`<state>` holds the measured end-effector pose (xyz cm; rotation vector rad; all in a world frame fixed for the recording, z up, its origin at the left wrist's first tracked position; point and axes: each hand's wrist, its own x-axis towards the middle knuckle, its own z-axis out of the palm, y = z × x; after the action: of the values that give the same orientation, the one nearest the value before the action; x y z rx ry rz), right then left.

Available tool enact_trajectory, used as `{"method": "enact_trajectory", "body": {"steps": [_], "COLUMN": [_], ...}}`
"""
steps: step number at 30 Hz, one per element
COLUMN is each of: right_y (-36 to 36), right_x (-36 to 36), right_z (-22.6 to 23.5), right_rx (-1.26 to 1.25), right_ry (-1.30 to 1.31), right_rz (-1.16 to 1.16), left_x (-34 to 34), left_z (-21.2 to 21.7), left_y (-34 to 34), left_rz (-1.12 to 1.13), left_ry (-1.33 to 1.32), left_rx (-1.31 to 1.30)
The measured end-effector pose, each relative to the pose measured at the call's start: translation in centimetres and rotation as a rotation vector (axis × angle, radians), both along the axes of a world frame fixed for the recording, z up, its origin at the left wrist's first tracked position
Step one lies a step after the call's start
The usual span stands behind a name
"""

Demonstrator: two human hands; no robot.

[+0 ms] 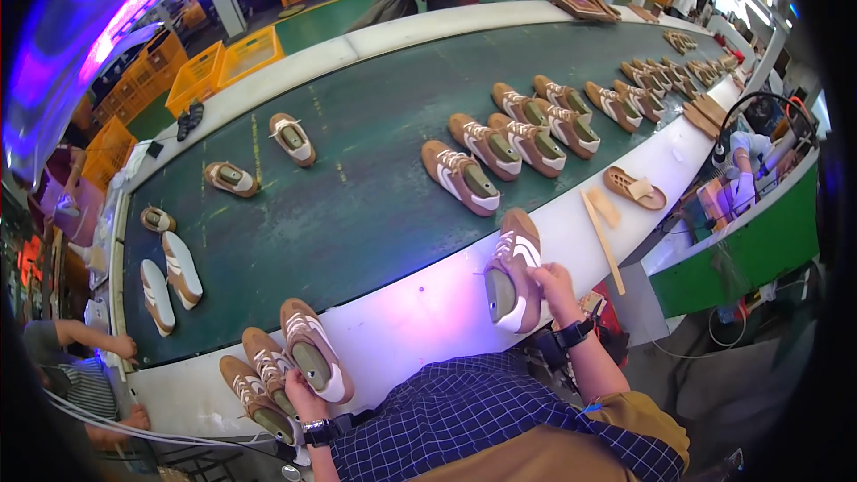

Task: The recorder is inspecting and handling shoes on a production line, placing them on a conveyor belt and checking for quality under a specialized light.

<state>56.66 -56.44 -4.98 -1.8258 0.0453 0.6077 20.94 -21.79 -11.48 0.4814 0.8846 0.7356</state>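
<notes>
My right hand [558, 290] is closed on the heel side of a tan and brown sneaker [520, 250] with white laces and white stripes. That sneaker is at the edge of the white ledge, its toe pointing toward the belt. At the lower left, my left hand [305, 397] grips near the heel of another sneaker [314, 348] of the same kind. Two more matching sneakers, a middle one [266, 357] and an outer one [245, 386], lie close against its left side. Olive-green inserts fill the shoes' openings. My left fingertips are partly hidden among the heels.
A dark green conveyor belt [357, 214] carries several sneakers [527, 143], in rows at the right and scattered at the left. The white ledge [420, 303] holds a perforated tan shoe piece [634, 187] and a thin strip [603, 241]. A co-worker's hands [125, 348] are at far left.
</notes>
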Motion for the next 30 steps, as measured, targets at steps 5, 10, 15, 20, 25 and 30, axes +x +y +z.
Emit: {"method": "enact_trajectory", "body": {"steps": [5,10,15,20,25,30], "right_y": [-0.8,2.7,7.6,11.2,11.7,12.3], "right_x": [1.6,-1.7,-5.6,-7.7,-7.6,-6.3], "right_z": [0.6,4.9,7.6,7.4,7.0,7.2], "right_rx": [0.202,0.527,0.630,0.757,0.750,0.391], "right_ry": [-0.513,-0.544,-0.185,0.093,0.232,0.436], "right_rz": [-0.333,-0.141,0.411,0.737,0.897,1.058], "left_x": [2.5,6.3,9.7,13.5,14.8,15.7], "left_z": [1.8,6.9,11.9,12.0,11.2,11.5], "left_y": [-0.8,-2.7,-5.4,-8.7,-8.2,-8.3], "left_rz": [0.050,0.218,-0.301,-0.687,-0.790,-0.841], "left_ry": [0.418,1.083,0.617,0.386,0.271,0.222], "left_rx": [0.502,1.313,1.535,1.718,1.647,1.727]}}
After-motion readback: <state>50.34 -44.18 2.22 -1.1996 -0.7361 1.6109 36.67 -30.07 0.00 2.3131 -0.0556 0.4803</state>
